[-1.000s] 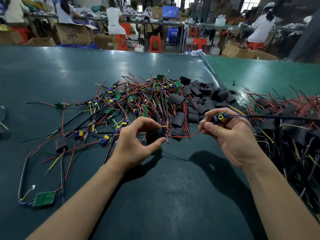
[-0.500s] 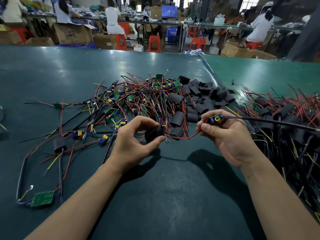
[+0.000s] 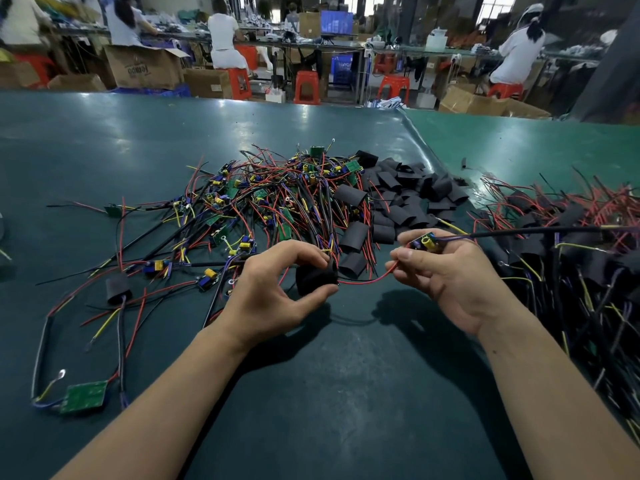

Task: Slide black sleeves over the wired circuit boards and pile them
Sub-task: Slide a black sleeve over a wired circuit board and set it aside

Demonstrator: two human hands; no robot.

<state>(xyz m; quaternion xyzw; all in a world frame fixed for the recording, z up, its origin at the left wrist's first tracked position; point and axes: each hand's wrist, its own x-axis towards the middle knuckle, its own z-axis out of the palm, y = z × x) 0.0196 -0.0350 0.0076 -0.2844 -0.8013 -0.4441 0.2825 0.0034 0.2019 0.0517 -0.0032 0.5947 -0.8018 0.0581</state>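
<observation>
Left hand: thumb and fingers curled round a black sleeve, pinching it just above the table, near the middle of its near half. A red wire runs out of the sleeve's right end and sags across to the right hand.

Right hand: fingers curled, gripping a small wired circuit board with a yellow capacitor on it, held at the fingertips. A black cable leads from this board toward the right edge of the table. Board and sleeve are apart, joined only by the red wire; the board is outside the sleeve.

Behind the hands, toward the table's middle: a tangled heap of bare wired boards, red, black, yellow and blue leads spreading left. Just right of it, a heap of loose sleeves, some lying at the edge of the wire tangle.

Along the right edge: a pile of sleeved boards, black sleeves with red and black wires sticking out.

Near the left edge: one sleeved piece lying alone among stray leads. Toward the near left corner: a green board, flat, its wires looping back toward the heap.

Table cover is dark green; a lighter green sheet adjoins it at the far right.

Beyond the far edge: people seated on red stools at benches, cardboard boxes on the floor.
</observation>
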